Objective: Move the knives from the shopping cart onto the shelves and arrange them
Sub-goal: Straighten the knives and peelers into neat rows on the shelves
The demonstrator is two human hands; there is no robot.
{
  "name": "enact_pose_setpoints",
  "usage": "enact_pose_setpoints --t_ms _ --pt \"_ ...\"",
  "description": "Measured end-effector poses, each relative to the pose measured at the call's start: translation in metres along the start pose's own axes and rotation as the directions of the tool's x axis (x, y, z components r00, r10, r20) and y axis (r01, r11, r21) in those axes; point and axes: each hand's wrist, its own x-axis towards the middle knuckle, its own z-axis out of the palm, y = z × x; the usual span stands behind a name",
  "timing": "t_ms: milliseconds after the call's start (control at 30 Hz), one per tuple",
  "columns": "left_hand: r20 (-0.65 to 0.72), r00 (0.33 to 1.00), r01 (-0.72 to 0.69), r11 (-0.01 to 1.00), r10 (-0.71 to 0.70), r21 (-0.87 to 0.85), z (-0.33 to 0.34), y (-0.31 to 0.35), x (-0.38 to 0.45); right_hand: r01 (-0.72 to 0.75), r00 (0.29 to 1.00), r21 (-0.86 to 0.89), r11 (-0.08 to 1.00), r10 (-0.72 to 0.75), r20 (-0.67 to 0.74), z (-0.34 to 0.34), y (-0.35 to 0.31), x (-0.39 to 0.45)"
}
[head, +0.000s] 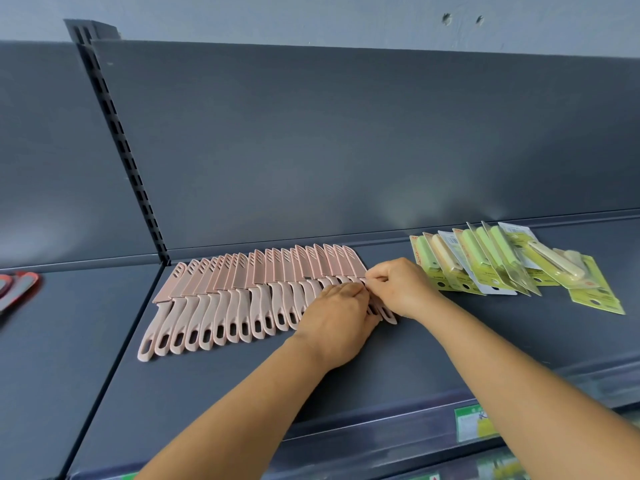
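Arranging step: the pink knives point(256, 292) lie in an overlapping row on the shelf point(433, 348), handles toward the person, and both hands work the right end of that row; the cart is out of view. Left hand point(337, 320) lies palm down over the last handles, fingers curled onto them, while the right hand point(398, 285) pinches the end knife near its sheath. Next likely squaring that knife into line, keeping clear of the green packaged knives point(512, 265) just right.

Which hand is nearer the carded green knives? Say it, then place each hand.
Right. The right hand sits just left of the carded green knives, almost touching the nearest card. The left hand lies farther left, over the pink knives.
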Motion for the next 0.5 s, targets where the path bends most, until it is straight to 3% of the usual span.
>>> enact_pose_setpoints --t_ms 100,200,267,500 --pt "0.017 1.000 0.008 1.000 -0.008 0.008 -0.003 0.000 -0.002 -0.003 0.997 0.090 0.996 -0.004 0.077 -0.009 0.005 -0.007" --pt "0.037 0.999 0.017 1.000 -0.018 0.004 -0.006 0.002 -0.002 0.023 0.946 0.134 0.991 -0.064 0.317 -0.023 0.011 -0.018" --pt "0.050 0.998 0.027 1.000 -0.027 0.008 -0.007 0.003 -0.001 0.055 0.910 0.111 0.992 -0.095 0.404 -0.029 0.015 -0.024" --pt "0.078 0.996 0.048 0.998 -0.051 0.040 -0.010 0.002 0.003 0.160 0.890 0.135 0.978 -0.202 0.409 -0.026 0.028 -0.016"
